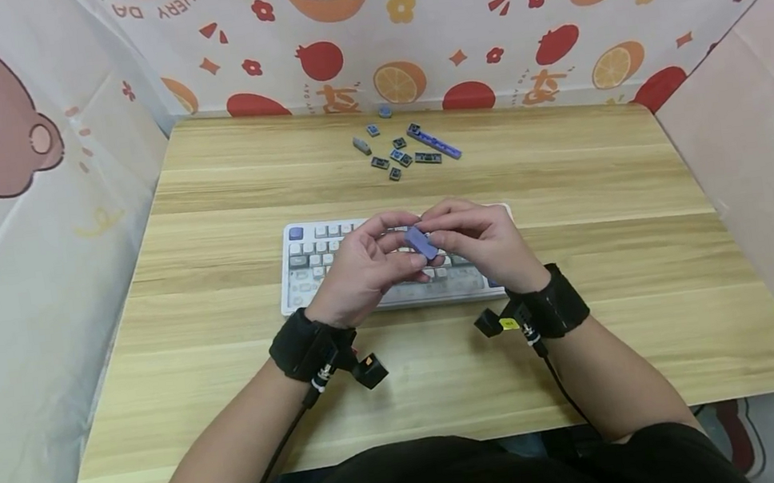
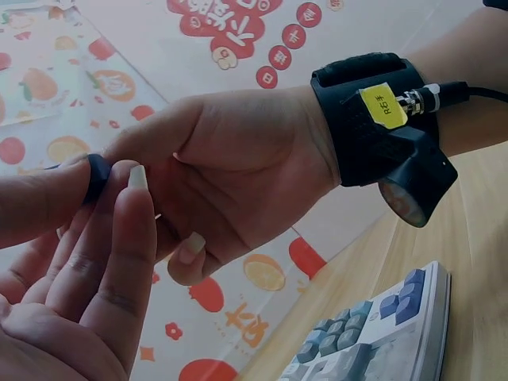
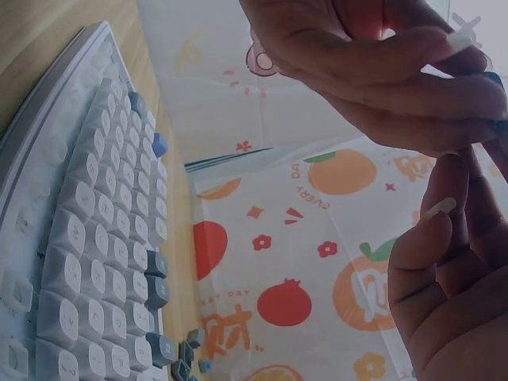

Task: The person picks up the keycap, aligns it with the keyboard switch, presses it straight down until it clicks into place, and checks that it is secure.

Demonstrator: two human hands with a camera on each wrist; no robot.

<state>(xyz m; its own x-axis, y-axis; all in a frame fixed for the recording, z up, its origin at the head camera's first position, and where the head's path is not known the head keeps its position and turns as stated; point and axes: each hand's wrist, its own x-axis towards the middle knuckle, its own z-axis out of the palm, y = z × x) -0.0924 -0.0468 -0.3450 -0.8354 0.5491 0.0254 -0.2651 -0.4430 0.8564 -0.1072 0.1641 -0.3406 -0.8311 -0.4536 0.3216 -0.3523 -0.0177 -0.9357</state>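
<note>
A long purple keycap (image 1: 421, 244) is held up in front of me, above the keyboard. My left hand (image 1: 369, 262) pinches it between thumb and fingers. From the other side, my right hand (image 1: 487, 244) grips its upper right edge with thumb and fingertips. The left wrist view shows the keycap dark blue (image 2: 97, 176) between the fingers of both hands. Under the hands lies a white keyboard (image 1: 328, 295), partly hidden by them. White and grey keycaps fill its far rows, while bare key positions show along its near side in the right wrist view.
Several loose small keycaps (image 1: 400, 158) lie scattered behind the keyboard on the wooden table (image 1: 227, 358). Beside them is a long blue-purple bar keycap (image 1: 436, 143). A fruit-printed cloth (image 1: 350, 61) hangs along the table's back edge. Camera cables run along both forearms.
</note>
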